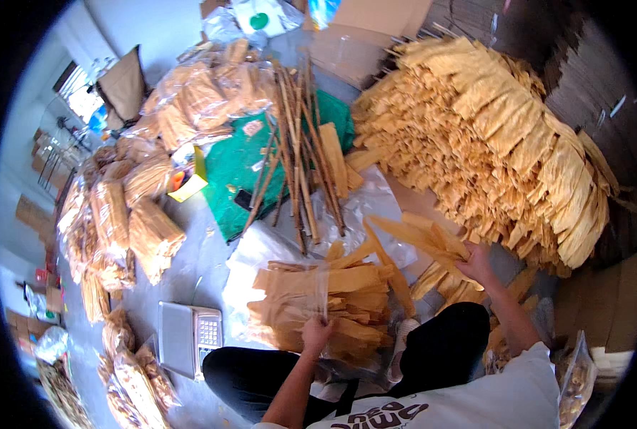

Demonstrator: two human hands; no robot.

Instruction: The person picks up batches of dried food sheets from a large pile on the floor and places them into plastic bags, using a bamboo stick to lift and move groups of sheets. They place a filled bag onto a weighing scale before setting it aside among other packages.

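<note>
In front of me lies a thick bundle of dried yellow sheets [345,281], which look like tofu skin, partly inside a clear plastic bag [321,287]. My left hand [317,333] grips the bag's edge at the near side of the bundle. Out to the right, my right hand [476,264] holds several loose sheets [431,238], their far ends fanned out to the left. A few narrow strips [391,265] stick out from the bundle's right end. More sheets [452,289] lie on the floor below my right hand.
A large pile of sheets [490,145] rises at the right. Bamboo sticks [297,150] and a dark phone [242,200] lie on a green cloth [222,177]. Bagged bundles [109,214] fill the left. A digital scale [190,338] sits by my left knee.
</note>
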